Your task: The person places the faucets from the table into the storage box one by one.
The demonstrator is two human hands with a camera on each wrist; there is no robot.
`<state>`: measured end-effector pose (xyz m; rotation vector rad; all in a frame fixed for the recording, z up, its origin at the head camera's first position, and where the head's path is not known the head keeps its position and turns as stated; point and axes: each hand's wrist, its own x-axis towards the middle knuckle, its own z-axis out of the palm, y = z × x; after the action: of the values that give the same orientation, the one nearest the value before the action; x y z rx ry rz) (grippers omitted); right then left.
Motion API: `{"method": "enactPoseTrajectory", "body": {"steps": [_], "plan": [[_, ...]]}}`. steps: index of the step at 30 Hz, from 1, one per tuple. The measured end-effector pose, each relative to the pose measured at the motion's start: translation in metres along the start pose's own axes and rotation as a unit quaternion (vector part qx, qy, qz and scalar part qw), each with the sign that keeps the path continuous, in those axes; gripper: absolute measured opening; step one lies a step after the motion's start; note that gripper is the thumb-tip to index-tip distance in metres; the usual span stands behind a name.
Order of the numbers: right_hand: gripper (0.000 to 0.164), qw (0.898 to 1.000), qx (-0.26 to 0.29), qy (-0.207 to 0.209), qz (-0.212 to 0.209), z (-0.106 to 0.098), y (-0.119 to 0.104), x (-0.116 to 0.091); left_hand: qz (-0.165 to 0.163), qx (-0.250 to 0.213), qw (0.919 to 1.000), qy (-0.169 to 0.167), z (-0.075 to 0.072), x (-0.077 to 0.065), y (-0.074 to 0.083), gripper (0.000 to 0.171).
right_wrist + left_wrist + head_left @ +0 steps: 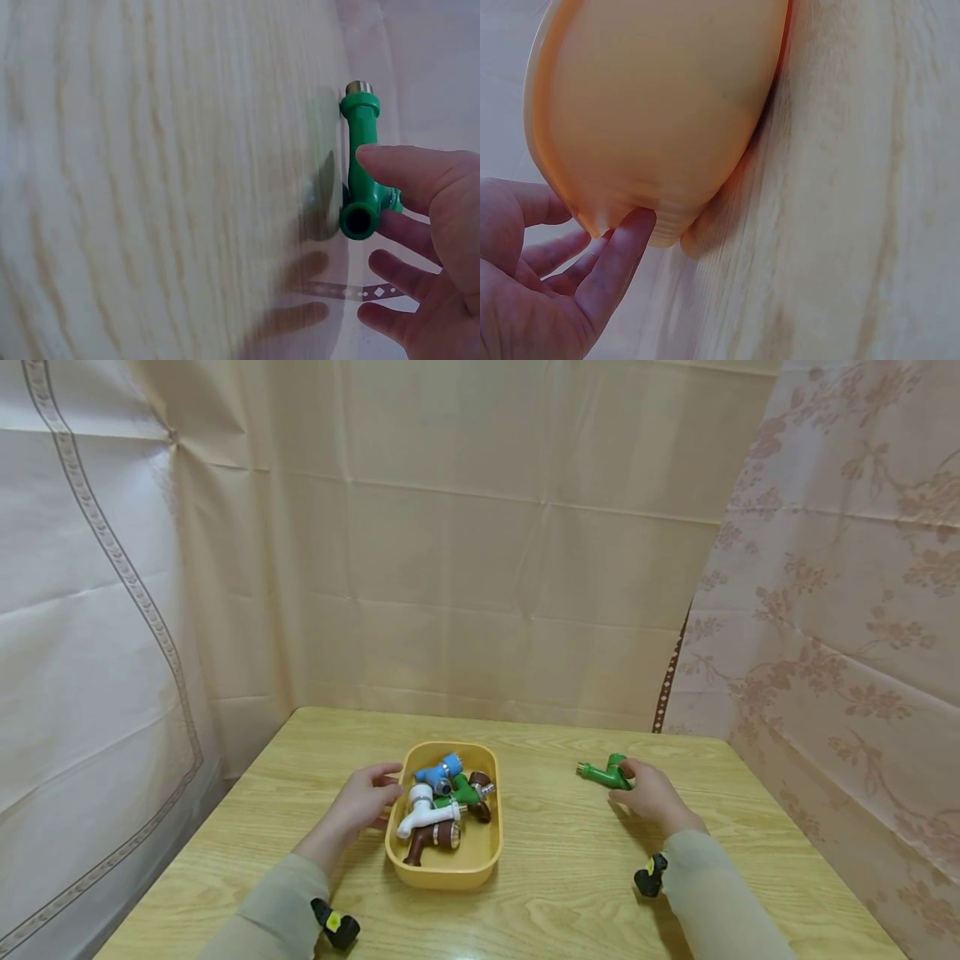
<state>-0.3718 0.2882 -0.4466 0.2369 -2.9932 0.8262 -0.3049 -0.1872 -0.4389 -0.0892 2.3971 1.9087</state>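
Note:
A yellow plastic basket stands on the table, left of the middle. My left hand grips its left rim, fingertips at the edge; in the left wrist view a finger presses the basket's outer wall. Inside lie a blue tap, a white tap, a green tap and brown taps. To the right, my right hand pinches another green tap between thumb and finger, its brass threaded end pointing left. Whether this tap touches the table cannot be told.
The wood-grain table has its back edge close to a beige curtain. A floral curtain hangs on the right and a pale curtain on the left. Each wrist wears a small black camera.

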Motion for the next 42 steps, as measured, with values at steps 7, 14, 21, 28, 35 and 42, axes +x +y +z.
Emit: {"method": "enactPoseTrajectory", "body": {"steps": [7,14,21,28,35,42], "plan": [[0.073,1.0,-0.01,0.007,0.001,0.004,-0.004,0.001,0.002,-0.001,1.0,0.001,0.0,-0.001,0.0,0.045],[0.083,1.0,0.007,0.003,-0.009,0.005,-0.004,0.003,-0.001,-0.004,1.0,0.0,0.0,-0.001,0.001,0.045],[0.083,0.999,-0.014,-0.027,-0.019,0.007,0.0,0.006,-0.003,-0.008,1.0,-0.003,0.0,0.0,0.0,0.045],[0.07,0.999,-0.027,0.006,-0.029,0.004,-0.005,0.006,-0.009,-0.005,0.9999,0.0,0.0,0.0,0.0,0.045],[0.072,1.0,-0.018,0.02,-0.01,0.008,-0.009,0.006,-0.002,-0.005,1.0,-0.003,-0.001,0.0,0.0,0.046],[0.077,1.0,-0.015,-0.001,-0.008,0.012,-0.012,0.006,-0.003,-0.008,0.9999,-0.007,-0.001,0.001,0.0,0.046]]}}
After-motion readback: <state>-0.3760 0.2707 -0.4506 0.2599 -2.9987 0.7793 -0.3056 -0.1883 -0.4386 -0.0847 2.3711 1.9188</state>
